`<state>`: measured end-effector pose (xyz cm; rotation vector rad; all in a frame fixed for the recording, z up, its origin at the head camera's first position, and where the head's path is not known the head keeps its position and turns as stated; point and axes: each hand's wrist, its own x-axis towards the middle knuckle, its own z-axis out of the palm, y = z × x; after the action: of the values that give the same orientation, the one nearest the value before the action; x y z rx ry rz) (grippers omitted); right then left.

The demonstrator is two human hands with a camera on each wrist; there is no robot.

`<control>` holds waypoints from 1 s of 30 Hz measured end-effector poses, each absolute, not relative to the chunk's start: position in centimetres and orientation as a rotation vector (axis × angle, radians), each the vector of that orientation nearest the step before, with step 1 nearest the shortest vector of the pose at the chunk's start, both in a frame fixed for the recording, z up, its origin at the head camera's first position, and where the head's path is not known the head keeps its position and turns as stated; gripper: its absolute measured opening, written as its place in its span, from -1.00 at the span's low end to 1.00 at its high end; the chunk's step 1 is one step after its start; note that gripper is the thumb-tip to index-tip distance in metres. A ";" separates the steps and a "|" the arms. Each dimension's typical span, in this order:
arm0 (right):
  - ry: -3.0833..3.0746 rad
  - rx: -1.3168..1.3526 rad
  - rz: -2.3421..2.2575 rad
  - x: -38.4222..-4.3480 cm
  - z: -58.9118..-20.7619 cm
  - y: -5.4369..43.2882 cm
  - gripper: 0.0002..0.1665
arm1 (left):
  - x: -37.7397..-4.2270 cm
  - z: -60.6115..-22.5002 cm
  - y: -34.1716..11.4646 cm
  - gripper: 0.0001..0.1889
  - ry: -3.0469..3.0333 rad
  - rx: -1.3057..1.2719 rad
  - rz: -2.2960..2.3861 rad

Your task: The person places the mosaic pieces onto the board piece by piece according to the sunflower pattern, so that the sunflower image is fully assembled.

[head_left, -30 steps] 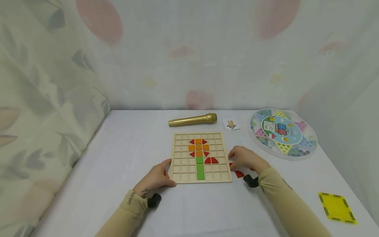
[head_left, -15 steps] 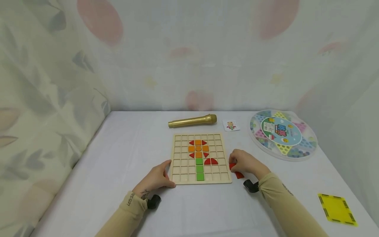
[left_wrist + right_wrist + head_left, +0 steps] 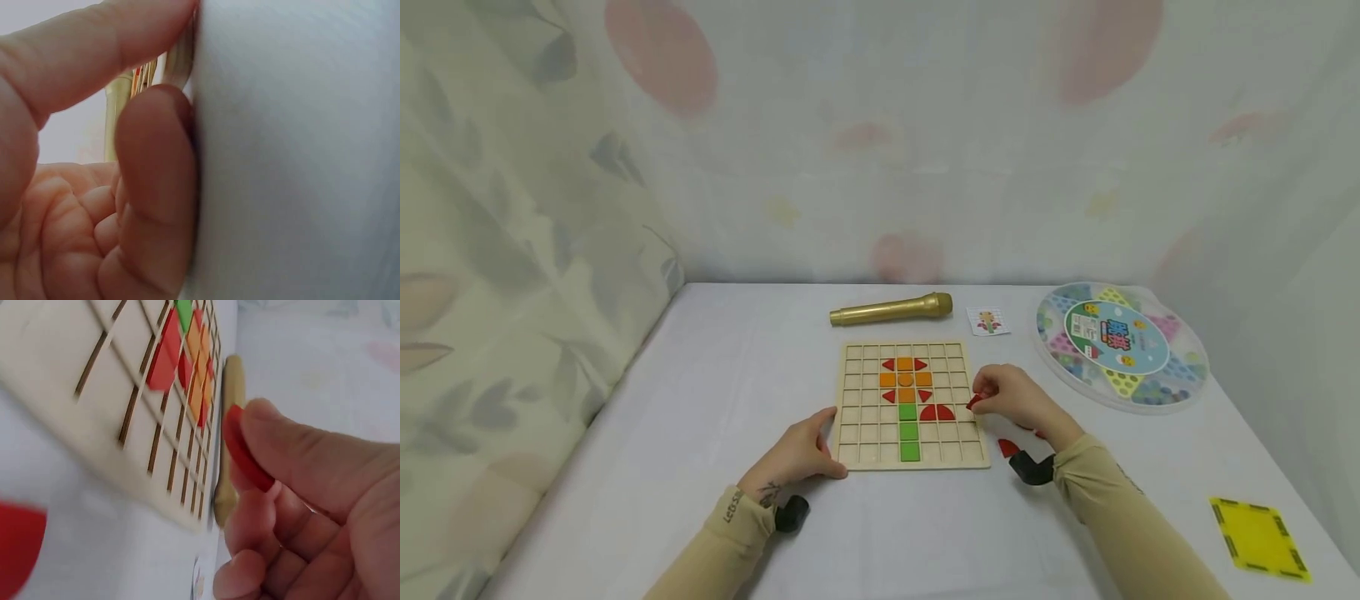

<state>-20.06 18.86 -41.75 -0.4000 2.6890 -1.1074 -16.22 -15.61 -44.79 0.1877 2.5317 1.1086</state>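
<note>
A wooden grid board (image 3: 865, 432) bears a pattern of orange, red and green tiles, with two red quarter-round tiles (image 3: 937, 412) side by side right of the green column. My left hand (image 3: 793, 454) holds the board's near left corner, the index finger along the left edge and the thumb at the near edge. Over the board's right edge, my right hand (image 3: 1018, 400) pinches a red tile (image 3: 245, 453) between thumb and fingertips, tilted up. Another red tile (image 3: 1008, 448) lies on the table beside the right wrist, partly covered by the black wrist camera.
Behind the board lie a gold toy microphone (image 3: 891, 311) and a small pattern card (image 3: 988, 321). A round Chinese checkers set (image 3: 1116, 335) sits at the back right, and a yellow square frame (image 3: 1260, 537) near the front right edge. Curtains hang behind and at the left.
My right hand has picked up a red tile from the table right of the board and brought it up over the board's right edge. The left hand stays at the corner.
</note>
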 end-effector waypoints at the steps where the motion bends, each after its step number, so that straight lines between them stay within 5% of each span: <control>1: 2.685 -0.408 -1.130 -20.1 -41.7 18.5 -0.78 | -16.2 -44.8 -15.6 0.08 2.530 0.187 1.110; 30: 2.635 -0.372 -0.977 -19.4 -43.3 11.8 -0.94 | -16.3 -44.4 -15.7 0.09 2.518 0.166 1.119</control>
<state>-19.37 11.82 -43.33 -0.3717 2.6351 -0.9769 -16.31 -15.65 -44.42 0.1657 2.5184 1.1190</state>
